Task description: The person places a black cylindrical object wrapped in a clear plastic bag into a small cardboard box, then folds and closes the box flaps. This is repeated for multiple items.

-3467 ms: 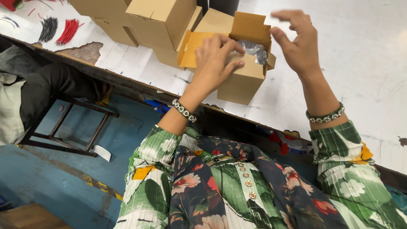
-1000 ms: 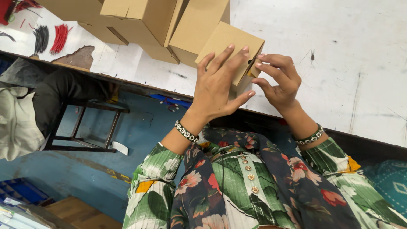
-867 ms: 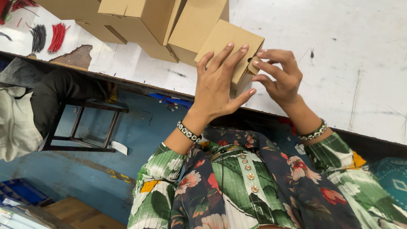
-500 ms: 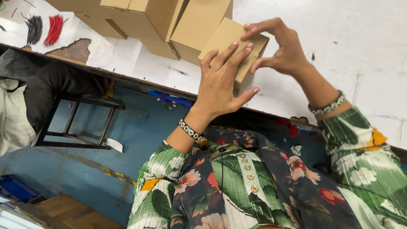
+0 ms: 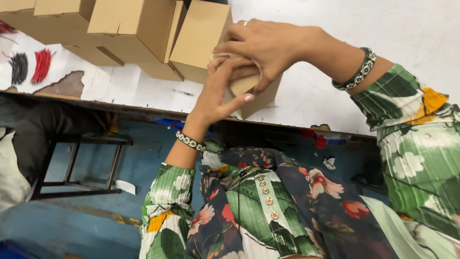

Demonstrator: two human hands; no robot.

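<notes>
A small closed cardboard box (image 5: 258,98) sits near the front edge of the white worktable (image 5: 335,96). My left hand (image 5: 218,93) presses against its near side with the fingers spread. From above, my right hand (image 5: 266,45) reaches over the box and clasps its top, fingers curled over the far edge. Both hands cover most of the box. Each wrist wears a beaded bracelet.
Several closed cardboard boxes (image 5: 139,33) stand in a row at the back left of the table, one box (image 5: 199,38) right behind my hands. Black and red wire bundles (image 5: 31,67) lie at far left. A metal stool (image 5: 81,165) stands on the blue floor below.
The open box got its flaps folded shut. My right hand moved from the box's right side up over its top, while the left hand stayed pressed on the near side.
</notes>
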